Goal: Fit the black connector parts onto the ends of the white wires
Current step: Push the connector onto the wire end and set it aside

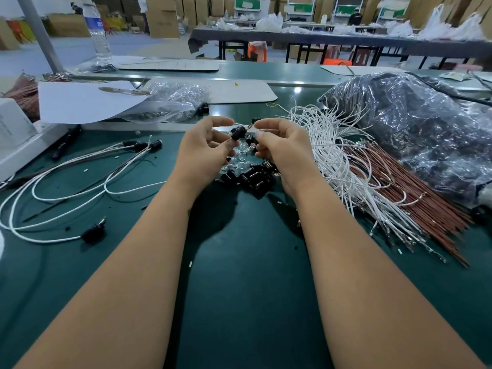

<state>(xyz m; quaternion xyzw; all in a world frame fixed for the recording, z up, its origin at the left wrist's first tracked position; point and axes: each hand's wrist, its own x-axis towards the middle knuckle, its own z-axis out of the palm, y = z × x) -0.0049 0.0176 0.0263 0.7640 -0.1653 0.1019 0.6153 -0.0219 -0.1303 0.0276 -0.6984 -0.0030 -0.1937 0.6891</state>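
My left hand (pixel 205 145) pinches a black connector part (pixel 237 132) between thumb and fingers above the green table. My right hand (pixel 279 145) pinches the end of a thin wire (pixel 250 125) right beside that part; whether the tip is inside it cannot be told. Below the hands lies a heap of loose black connector parts (pixel 250 177) with small clear pieces (pixel 239 158). A big bundle of white wires (pixel 335 155) lies to the right. Finished white wires with black connectors (pixel 93 231) lie at the left.
Brown wires (pixel 399 187) lie beside the white bundle, with a large dark plastic bag (pixel 426 129) behind them. A clear bag of parts (pixel 173 99), white sheets (pixel 80 102) and a water bottle (pixel 98 33) stand at the back left. A white device (pixel 16 129) sits at the left edge.
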